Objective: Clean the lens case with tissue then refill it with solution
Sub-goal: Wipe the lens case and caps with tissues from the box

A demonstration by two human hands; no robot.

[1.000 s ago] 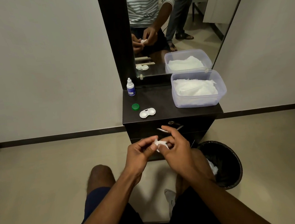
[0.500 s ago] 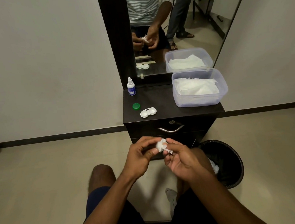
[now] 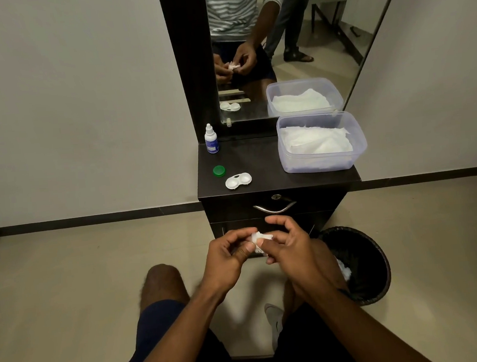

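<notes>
Both hands, left hand (image 3: 229,256) and right hand (image 3: 290,245), pinch a tissue (image 3: 258,240) over the bin (image 3: 362,262), wiping something hidden, case (image 3: 238,180) waiting on the counter (image 3: 271,175).

Head view, single camera: worn on the person's head, facing forward and down. Nearest, the fingers (image 3: 277,239); beyond the fingertips, the dark cabinet (image 3: 274,177) and mirror (image 3: 292,46); no second view.
</notes>
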